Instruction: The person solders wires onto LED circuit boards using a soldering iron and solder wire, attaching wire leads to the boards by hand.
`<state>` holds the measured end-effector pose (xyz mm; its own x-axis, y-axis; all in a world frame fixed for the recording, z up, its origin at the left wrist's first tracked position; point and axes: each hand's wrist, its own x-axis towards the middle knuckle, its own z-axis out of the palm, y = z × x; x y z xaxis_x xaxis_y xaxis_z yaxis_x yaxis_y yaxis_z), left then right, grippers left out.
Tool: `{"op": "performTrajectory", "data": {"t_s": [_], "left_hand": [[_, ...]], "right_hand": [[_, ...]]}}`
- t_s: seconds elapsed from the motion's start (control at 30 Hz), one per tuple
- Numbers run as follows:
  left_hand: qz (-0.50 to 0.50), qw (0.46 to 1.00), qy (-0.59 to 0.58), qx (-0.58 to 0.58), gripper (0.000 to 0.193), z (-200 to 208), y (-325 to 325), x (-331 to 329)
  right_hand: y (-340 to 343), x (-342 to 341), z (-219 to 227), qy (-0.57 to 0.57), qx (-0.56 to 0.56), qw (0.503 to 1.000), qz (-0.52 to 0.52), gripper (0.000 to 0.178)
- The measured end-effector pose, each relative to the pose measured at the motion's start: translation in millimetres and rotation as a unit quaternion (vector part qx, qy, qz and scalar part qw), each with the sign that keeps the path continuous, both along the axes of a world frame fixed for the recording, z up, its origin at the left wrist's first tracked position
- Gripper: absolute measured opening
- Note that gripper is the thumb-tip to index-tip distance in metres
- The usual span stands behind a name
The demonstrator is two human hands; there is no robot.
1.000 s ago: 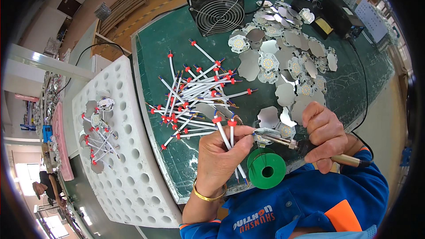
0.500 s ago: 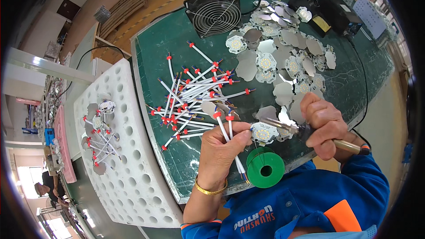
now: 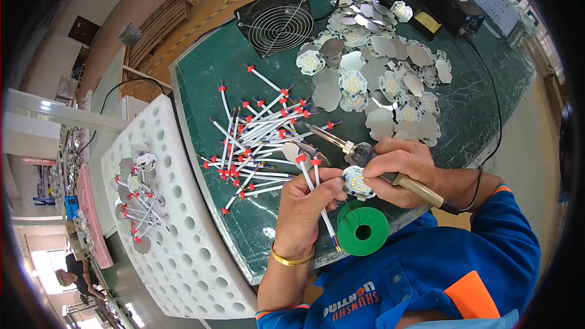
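My left hand (image 3: 304, 207) pinches white cables (image 3: 331, 228) with red collars. Silver discs (image 3: 291, 152) show behind their collared ends. By its fingertips is a white LED board (image 3: 357, 183) dotted with yellow. A soldering iron (image 3: 412, 187) is gripped in my right hand (image 3: 403, 166), its metal tip pointing up-left toward the loose cable pile. Fingers of that hand are at the board's right edge; whether they grip it I cannot tell. Below the board sits a green solder spool (image 3: 374, 226), from which a thin strand rises toward my left fingers.
Many collared cables (image 3: 262, 125) lie heaped left of centre. LED boards (image 3: 353, 83) are piled at the back right, near a black fan (image 3: 279, 24) and a black soldering station (image 3: 454, 5). A perforated white foam block (image 3: 177, 207) holding finished-looking pieces stands left.
My right hand has moved left, up to the LED board. The soldering iron's tip has swung from over the board to up-left, by the cable pile. My left hand keeps its hold.
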<state>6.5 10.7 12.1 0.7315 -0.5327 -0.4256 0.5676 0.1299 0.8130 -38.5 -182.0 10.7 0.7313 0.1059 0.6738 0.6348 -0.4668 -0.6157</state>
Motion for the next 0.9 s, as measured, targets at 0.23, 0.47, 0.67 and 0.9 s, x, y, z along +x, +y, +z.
{"op": "performTrajectory", "data": {"t_s": [0.23, 0.47, 0.67, 0.9], "left_hand": [[-0.024, 0.999, 0.024, -0.020, 0.018, -0.4, -0.4, 1.0], [-0.037, 0.999, 0.019, -0.010, 0.019, 0.3, -2.4, 0.6], [-0.054, 0.997, 0.048, -0.038, 0.020, -3.8, -1.6, 1.2], [0.019, 0.998, -0.060, 0.013, 0.016, 7.9, 5.3, 0.6]], "right_hand": [[1.3, -1.3, 1.1, 0.010, 0.052, 0.999, -0.002, 0.028], [0.5, 0.8, -1.0, -0.033, 0.049, 0.998, -0.018, 0.025], [-4.5, -2.8, 1.4, -0.002, 0.050, 0.999, -0.008, 0.028], [-16.6, -0.8, 3.4, -0.035, 0.047, 0.998, 0.011, 0.022]]}}
